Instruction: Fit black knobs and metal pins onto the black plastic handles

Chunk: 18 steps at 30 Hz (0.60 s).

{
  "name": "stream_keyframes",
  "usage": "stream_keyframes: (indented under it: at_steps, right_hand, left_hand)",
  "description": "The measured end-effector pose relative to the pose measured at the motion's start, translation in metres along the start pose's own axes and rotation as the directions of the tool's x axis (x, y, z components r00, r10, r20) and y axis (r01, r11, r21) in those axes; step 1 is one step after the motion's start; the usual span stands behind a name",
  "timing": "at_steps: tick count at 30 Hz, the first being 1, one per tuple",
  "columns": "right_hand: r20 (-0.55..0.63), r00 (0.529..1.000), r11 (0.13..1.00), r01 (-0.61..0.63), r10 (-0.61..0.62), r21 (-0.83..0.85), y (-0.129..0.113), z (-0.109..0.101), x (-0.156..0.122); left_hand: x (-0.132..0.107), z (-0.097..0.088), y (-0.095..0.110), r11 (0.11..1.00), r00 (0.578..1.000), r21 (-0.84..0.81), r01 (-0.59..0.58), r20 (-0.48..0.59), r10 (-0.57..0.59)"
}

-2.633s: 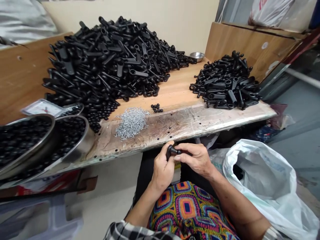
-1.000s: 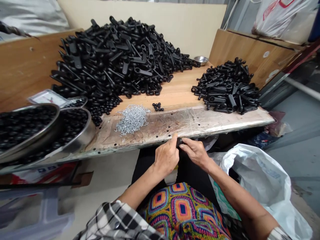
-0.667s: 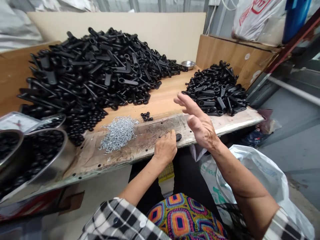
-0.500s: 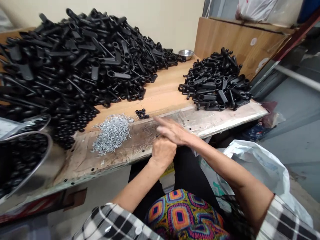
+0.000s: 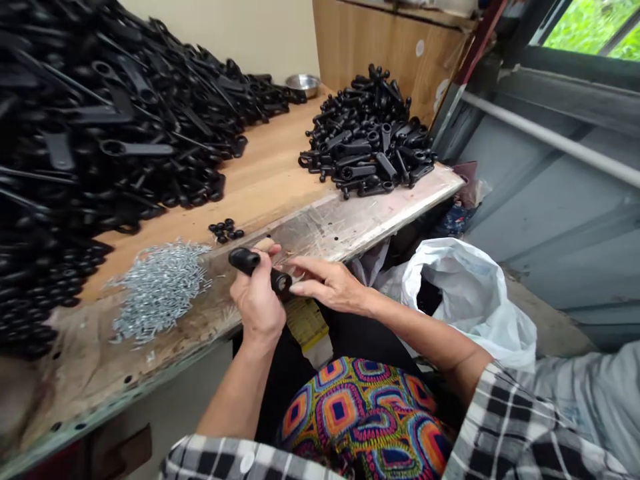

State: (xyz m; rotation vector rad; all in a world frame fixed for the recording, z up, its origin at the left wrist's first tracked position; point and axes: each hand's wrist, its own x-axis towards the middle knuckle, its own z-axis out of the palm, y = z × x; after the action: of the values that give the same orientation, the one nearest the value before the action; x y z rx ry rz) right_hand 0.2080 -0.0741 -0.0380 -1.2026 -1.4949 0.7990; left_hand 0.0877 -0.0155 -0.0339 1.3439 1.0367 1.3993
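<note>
The left hand is closed in a firm grip around the middle of a black molded lever handle. The rounded end of the handle projects up and to the left of the fist, and the ring end projects to the right. The right hand is apart from the left hand and holds nothing, with its fingers extended and close together. The fingertips are just beside the ring end; contact cannot be confirmed from this view. Both hands are positioned over the near edge of the wooden workbench, above the person's lap and a multicolored patterned skirt. Sleeves of a plaid shirt cover the upper arms. On the bench, to the left of the hands, lies a spread of zinc-colored screws. A small cluster of black round pieces lies just beyond the screws. A large heap of black lever handles occupies the left side of the bench, and a smaller heap of black lever handles stands to the right. A steel bowl sits at the far end of the bench. A white plastic bag stands to the right of the person's lap.
</note>
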Motion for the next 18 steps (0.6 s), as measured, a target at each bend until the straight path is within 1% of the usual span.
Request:
stream_keyframes:
  at_steps: [1,2,4,6,7,8,9,11,12,13,14,15,16,17,18]
  right_hand:
    - [0.064,0.998,0.996,-0.024,0.019,0.091,-0.001,0.001,-0.004]
    - [0.103,0.994,0.980,-0.063,0.044,0.189,-0.001,0.001,-0.006]
    - [0.127,0.984,0.920,-0.162,0.124,0.357,0.001,-0.003,-0.007]
    - [0.134,0.970,0.873,-0.242,0.204,0.423,0.004,-0.013,-0.008]
    - [0.130,0.965,0.877,-0.260,0.226,0.403,0.006,-0.021,-0.010]
    - [0.105,0.967,0.901,-0.255,0.233,0.351,0.008,-0.031,-0.012]
    - [0.056,0.972,0.934,-0.235,0.228,0.270,0.009,-0.043,-0.015]
    - [-0.090,0.975,0.979,-0.202,0.203,0.021,0.011,-0.073,-0.021]
    - [-0.170,0.967,0.967,-0.214,0.189,-0.141,0.011,-0.090,-0.023]
    - [-0.247,0.952,0.917,-0.252,0.179,-0.307,0.011,-0.108,-0.025]
    - [-0.312,0.933,0.830,-0.312,0.177,-0.463,0.010,-0.125,-0.027]
    - [-0.371,0.911,0.713,-0.381,0.181,-0.588,0.009,-0.142,-0.028]
    - [-0.424,0.886,0.591,-0.445,0.185,-0.672,0.008,-0.156,-0.029]
    - [-0.472,0.862,0.484,-0.499,0.188,-0.719,0.006,-0.169,-0.029]
    - [-0.513,0.838,0.407,-0.541,0.186,-0.736,0.005,-0.178,-0.029]
  left_hand:
    - [-0.004,0.005,0.002,0.998,1.000,-0.055,0.017,0.024,-0.015]
    - [-0.009,0.009,0.003,0.997,0.998,-0.071,0.040,0.059,-0.035]
    - [-0.017,0.018,0.002,0.995,0.987,-0.049,0.091,0.139,-0.084]
    - [-0.022,0.023,-0.002,0.995,0.972,-0.014,0.100,0.216,-0.095]
    - [-0.024,0.024,-0.005,0.997,0.965,-0.004,0.080,0.251,-0.077]
    - [-0.023,0.024,-0.007,0.999,0.958,0.002,0.044,0.282,-0.043]
    - [-0.022,0.024,-0.010,1.000,0.952,0.009,-0.006,0.305,0.003]
    - [-0.015,0.019,-0.014,0.989,0.946,0.053,-0.140,0.302,0.117]
    - [-0.010,0.015,-0.017,0.971,0.945,0.101,-0.217,0.270,0.184]
    - [-0.005,0.011,-0.020,0.942,0.942,0.165,-0.291,0.223,0.252]
    - [0.001,0.007,-0.023,0.909,0.935,0.235,-0.345,0.170,0.311]
    - [0.007,0.003,-0.027,0.887,0.931,0.284,-0.365,0.118,0.345]
    - [0.012,0.000,-0.031,0.886,0.934,0.300,-0.355,0.069,0.351]
    - [0.016,-0.002,-0.034,0.903,0.943,0.281,-0.326,0.027,0.332]
    - [0.020,-0.004,-0.036,0.929,0.955,0.233,-0.288,-0.007,0.298]
